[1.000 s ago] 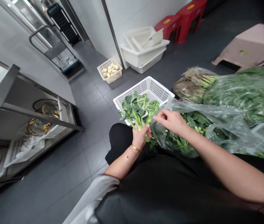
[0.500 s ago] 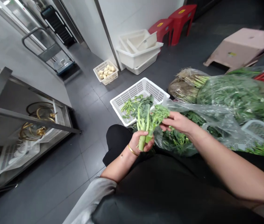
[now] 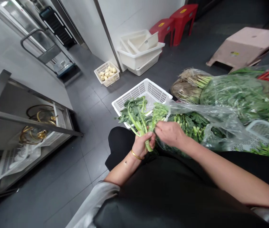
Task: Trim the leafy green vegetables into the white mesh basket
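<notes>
My left hand is clamped around the stems of a bunch of leafy greens. The bunch's long axis runs upright in my view: the stem ends point down toward my lap, and the leaves point up and away, over a white mesh basket just ahead of that hand. My right hand is beside it, its fingers pinched together against the upper stems. Right of that hand lies one open plastic bag of greens. Far ahead stand two red stools and one pink stool, whose yellow label is too small to read.
</notes>
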### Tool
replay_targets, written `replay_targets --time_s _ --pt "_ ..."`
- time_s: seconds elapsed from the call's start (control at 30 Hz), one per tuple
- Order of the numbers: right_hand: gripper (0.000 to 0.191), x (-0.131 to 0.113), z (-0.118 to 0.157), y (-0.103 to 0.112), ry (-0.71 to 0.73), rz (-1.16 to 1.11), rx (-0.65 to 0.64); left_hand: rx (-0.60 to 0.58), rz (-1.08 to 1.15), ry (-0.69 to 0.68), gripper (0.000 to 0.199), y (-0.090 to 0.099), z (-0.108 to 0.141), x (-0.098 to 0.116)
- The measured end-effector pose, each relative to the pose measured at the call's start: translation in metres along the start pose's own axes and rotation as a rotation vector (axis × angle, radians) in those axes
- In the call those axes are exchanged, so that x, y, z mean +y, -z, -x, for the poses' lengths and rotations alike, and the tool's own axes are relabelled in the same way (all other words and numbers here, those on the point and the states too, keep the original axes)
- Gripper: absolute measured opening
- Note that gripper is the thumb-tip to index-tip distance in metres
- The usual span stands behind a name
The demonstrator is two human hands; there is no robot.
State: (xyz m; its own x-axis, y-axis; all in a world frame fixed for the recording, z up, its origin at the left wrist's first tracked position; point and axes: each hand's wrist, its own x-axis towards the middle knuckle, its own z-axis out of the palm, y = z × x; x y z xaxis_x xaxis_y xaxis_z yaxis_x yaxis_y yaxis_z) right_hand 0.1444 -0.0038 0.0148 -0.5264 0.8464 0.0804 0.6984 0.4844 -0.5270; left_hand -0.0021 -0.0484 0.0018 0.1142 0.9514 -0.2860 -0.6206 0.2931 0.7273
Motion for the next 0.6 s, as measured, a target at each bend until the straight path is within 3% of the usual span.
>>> replay_targets --time_s 0.1,0.17,0.23,0.33,0.37,0.43,0.53,0.6 --pt "0.024 0.0 0.016 -0.003 0.176 0.106 -0.312 0.136 0.05 -0.005 0.035 0.003 -0.004 0.007" --pt "0.033 0.007 0.013 0.002 0.16 -0.027 -0.37 0.226 0.01 -0.021 0.034 0.005 -0.005 0.008" --pt "0.047 0.014 -0.003 0.01 0.018 -0.241 -0.266 0.255 -0.056 -0.038 0.033 0.004 -0.004 0.003" --pt "0.041 0.012 -0.028 0.017 -0.143 -0.389 0.023 0.242 -0.095 -0.053 0.035 0.0 -0.003 -0.006" --pt "0.038 0.009 -0.031 0.016 -0.122 -0.349 0.14 0.248 -0.083 -0.037 0.035 -0.001 -0.003 -0.007" --pt "0.031 0.0 -0.026 0.009 0.068 -0.208 0.302 0.269 -0.031 0.022 0.034 0.0 -0.004 -0.008" --pt "0.019 -0.008 -0.005 -0.003 0.446 -0.138 0.255 0.286 0.035 0.101 0.03 0.002 -0.007 -0.006" --pt "0.019 -0.004 0.001 -0.005 0.434 -0.259 0.203 0.297 -0.004 0.048 0.03 0.003 -0.008 -0.006"
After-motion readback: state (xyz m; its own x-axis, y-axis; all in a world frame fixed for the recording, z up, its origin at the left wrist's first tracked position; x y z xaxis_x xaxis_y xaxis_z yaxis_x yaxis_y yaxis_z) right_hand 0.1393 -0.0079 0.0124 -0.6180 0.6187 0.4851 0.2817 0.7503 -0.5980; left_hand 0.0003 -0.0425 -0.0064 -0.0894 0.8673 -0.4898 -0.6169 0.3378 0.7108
